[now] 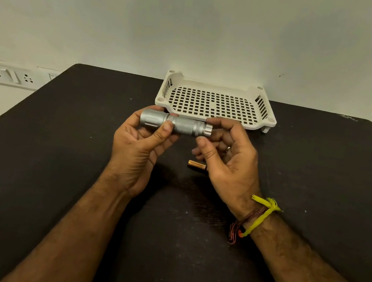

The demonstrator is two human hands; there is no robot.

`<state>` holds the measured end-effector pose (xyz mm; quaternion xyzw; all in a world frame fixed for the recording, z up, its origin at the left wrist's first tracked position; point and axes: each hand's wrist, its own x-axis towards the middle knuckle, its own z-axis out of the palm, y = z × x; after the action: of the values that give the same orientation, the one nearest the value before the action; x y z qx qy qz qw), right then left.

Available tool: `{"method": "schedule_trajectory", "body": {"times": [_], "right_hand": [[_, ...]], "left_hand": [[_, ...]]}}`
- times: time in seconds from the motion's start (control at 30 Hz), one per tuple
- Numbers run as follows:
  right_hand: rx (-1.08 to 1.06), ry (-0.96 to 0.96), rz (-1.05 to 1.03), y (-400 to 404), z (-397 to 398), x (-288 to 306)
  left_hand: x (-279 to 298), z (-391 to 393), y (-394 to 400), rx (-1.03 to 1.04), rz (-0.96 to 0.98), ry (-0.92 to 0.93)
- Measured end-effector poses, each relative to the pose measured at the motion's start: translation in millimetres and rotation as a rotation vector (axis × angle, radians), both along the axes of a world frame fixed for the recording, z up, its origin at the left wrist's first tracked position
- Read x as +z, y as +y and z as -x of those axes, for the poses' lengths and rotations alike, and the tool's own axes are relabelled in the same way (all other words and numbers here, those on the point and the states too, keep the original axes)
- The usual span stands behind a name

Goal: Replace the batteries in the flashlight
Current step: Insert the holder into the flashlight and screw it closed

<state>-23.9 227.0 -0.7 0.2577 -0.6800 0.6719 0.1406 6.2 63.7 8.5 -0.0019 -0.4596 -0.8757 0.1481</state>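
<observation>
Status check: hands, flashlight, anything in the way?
Left hand grips flashlight head; right hand at tail cap. One battery on table. White basket behind, clear.

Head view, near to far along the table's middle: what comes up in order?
Battery on the table, then the flashlight held in left hand and right hand, then the white basket.

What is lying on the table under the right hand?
A copper-coloured battery lies on the black table, its right end covered by the right hand. Whether more lies beneath cannot be seen.
</observation>
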Motion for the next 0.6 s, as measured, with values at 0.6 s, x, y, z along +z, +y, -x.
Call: {"method": "schedule_trajectory", "body": {"times": [0.6], "right_hand": [[-0.179, 0.072, -0.109, 4.6, 2.2, 1.6]], "left_hand": [[1.5, 0.3, -0.2, -0.007, -0.032, -0.009]]}}
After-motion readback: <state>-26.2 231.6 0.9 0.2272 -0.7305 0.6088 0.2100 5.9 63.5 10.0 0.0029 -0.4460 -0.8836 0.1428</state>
